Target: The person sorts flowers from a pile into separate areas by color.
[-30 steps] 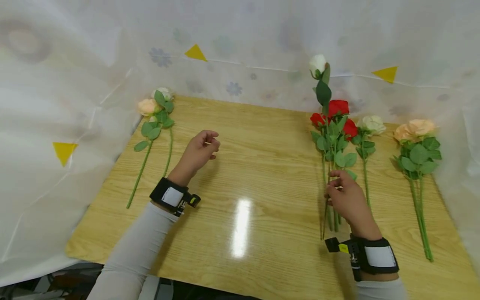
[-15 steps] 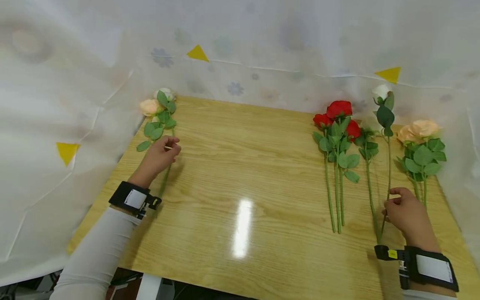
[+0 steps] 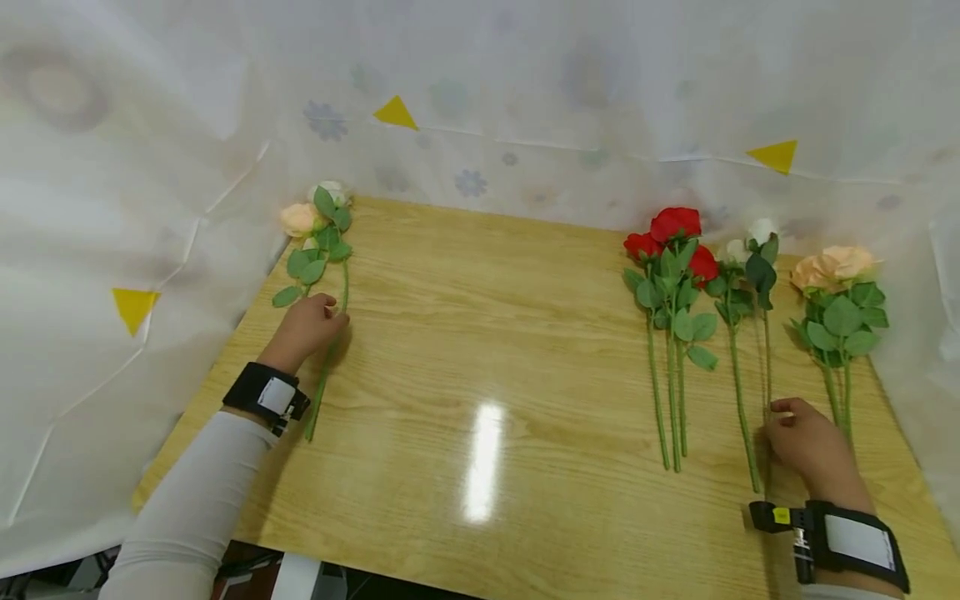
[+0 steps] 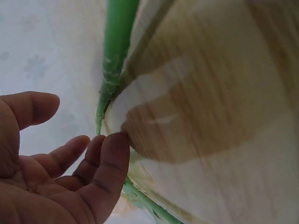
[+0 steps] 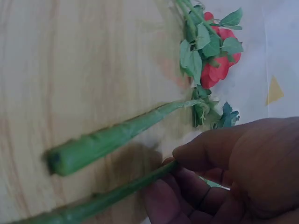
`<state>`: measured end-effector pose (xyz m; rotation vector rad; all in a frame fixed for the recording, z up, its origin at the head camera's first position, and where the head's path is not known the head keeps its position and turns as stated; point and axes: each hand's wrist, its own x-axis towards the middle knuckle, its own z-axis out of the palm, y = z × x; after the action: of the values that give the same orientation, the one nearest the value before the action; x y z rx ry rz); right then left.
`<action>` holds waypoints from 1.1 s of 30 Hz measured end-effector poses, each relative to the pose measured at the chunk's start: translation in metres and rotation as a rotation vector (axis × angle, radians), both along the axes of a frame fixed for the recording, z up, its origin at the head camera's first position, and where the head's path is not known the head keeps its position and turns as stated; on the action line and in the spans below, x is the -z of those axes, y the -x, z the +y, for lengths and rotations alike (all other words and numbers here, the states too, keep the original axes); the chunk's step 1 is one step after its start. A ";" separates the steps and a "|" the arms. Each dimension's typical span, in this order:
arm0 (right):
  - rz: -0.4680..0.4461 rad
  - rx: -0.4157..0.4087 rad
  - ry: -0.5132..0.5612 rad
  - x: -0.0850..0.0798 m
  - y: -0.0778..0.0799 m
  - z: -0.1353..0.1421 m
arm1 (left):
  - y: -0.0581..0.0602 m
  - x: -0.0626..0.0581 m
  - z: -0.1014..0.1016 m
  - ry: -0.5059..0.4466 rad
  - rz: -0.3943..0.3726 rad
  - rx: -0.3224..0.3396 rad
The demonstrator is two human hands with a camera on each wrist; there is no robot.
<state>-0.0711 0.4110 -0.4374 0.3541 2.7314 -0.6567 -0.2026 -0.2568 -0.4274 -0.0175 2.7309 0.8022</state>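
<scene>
The right hand's fingers (image 5: 196, 156) pinch the thin green stem of a white rose with dark green leaves (image 3: 763, 275), which lies on the glossy wooden worktop (image 3: 480, 333) at the right of the frame, between the red roses (image 3: 672, 250) and the peach roses (image 3: 832, 275). It looks light and springy, with a delicate head, so the lower stem seems the best place to hold it. The right hand (image 3: 806, 446) rests low, wrist toward the near edge. At the left, the left hand (image 3: 307, 329) curls loosely, fingertips (image 4: 114, 147) touching a stem of the peach and white roses (image 3: 315, 229), arm reaching forward.
</scene>
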 end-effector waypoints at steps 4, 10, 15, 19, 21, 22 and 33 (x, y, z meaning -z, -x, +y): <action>-0.032 0.003 0.051 0.004 -0.003 -0.001 | 0.004 0.001 0.001 0.028 -0.054 -0.003; -0.015 0.006 0.079 0.007 -0.008 -0.004 | 0.009 0.005 0.006 0.077 -0.036 -0.001; -0.026 -0.003 0.100 0.009 -0.010 -0.005 | 0.011 0.007 0.008 0.098 -0.012 -0.010; -0.002 -0.007 0.096 0.011 -0.011 -0.005 | 0.012 0.009 0.009 0.116 0.003 -0.019; 0.020 -0.010 0.088 0.012 -0.011 -0.005 | 0.013 0.009 0.009 0.119 0.011 -0.019; 0.028 -0.013 0.083 0.013 -0.011 -0.005 | 0.013 0.009 0.009 0.120 0.015 -0.019; 0.048 -0.037 0.077 0.015 -0.009 -0.003 | 0.013 0.006 0.012 0.128 0.014 -0.004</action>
<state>-0.0623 0.4079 -0.4529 0.2726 2.7420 -0.7669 -0.2156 -0.2447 -0.4332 -0.0440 2.7917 0.6291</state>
